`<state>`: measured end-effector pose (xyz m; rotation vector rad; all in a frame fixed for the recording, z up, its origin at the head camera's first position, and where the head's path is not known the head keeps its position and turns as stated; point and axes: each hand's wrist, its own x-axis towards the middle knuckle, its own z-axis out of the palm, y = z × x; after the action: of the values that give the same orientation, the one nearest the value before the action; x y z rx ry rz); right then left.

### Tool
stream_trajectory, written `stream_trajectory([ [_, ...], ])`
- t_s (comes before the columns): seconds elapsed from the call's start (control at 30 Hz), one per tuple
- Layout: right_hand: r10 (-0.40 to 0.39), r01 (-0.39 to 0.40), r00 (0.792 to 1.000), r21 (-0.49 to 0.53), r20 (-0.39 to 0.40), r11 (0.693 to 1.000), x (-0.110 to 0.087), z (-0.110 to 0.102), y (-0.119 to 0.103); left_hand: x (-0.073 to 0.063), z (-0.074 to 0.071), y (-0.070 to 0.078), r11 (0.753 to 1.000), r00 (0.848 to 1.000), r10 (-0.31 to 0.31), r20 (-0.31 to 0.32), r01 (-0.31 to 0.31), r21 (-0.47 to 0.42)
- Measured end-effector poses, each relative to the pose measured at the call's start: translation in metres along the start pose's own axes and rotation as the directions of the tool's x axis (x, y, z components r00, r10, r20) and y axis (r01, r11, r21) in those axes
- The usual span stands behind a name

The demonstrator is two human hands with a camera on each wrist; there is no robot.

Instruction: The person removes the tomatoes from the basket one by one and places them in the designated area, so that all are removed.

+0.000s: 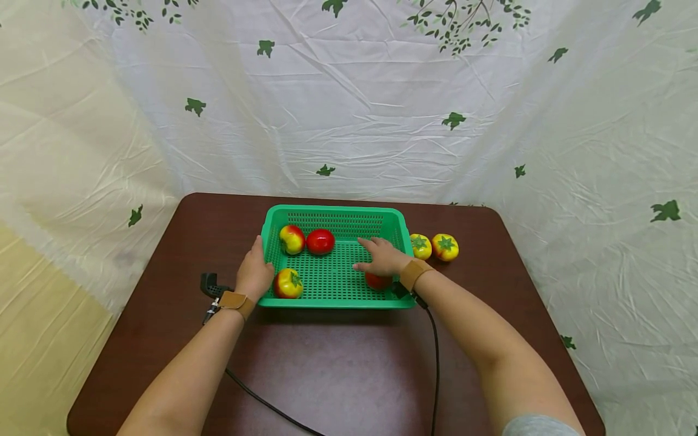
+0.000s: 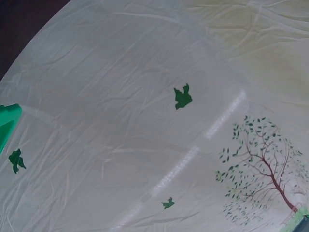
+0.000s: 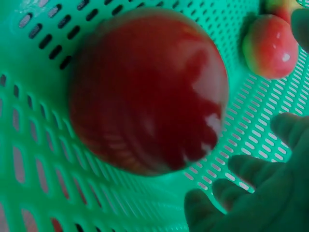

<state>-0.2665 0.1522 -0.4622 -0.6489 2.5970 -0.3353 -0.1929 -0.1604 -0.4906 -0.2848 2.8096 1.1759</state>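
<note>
Red fruit (image 1: 378,281) could roll across the green basket (image 1: 338,303) if the wrist brushed it, its round, glossy skin likely offering little resistance; it lies in the near right part, partly hidden below the right hand (image 1: 384,259), whose spread fingers hold nothing, their tips apart from it; the left hand (image 1: 254,274) is at the left rim, its grip impossible to tell; outside, past the right wall, sits a yellow fruit (image 1: 445,247).

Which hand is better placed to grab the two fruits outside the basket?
Likely the right hand: open, nearer both fruits; the left hand is at the opposite end of the basket.
</note>
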Motion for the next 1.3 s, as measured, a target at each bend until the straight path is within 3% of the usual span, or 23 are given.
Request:
stream_trajectory([
  [0.37,-0.035,0.045,0.987,-0.059,0.158,0.997,-0.001,0.009,0.0,-0.001,-0.001,0.002,1.0,1.0,-0.015,0.011,0.015,-0.005],
  [0.73,0.006,0.016,0.984,-0.124,0.179,0.992,0.001,0.012,0.002,-0.003,0.0,0.004,1.0,1.0,-0.011,-0.007,0.011,-0.004],
  [1.03,0.009,0.012,0.979,-0.098,0.206,0.995,-0.001,0.009,0.002,-0.003,0.0,0.004,1.0,1.0,-0.015,-0.001,0.015,-0.007],
  [1.3,-0.02,0.036,0.983,-0.085,0.181,0.996,-0.004,0.007,0.002,-0.003,0.0,0.004,1.0,1.0,-0.016,0.0,0.016,-0.006],
])
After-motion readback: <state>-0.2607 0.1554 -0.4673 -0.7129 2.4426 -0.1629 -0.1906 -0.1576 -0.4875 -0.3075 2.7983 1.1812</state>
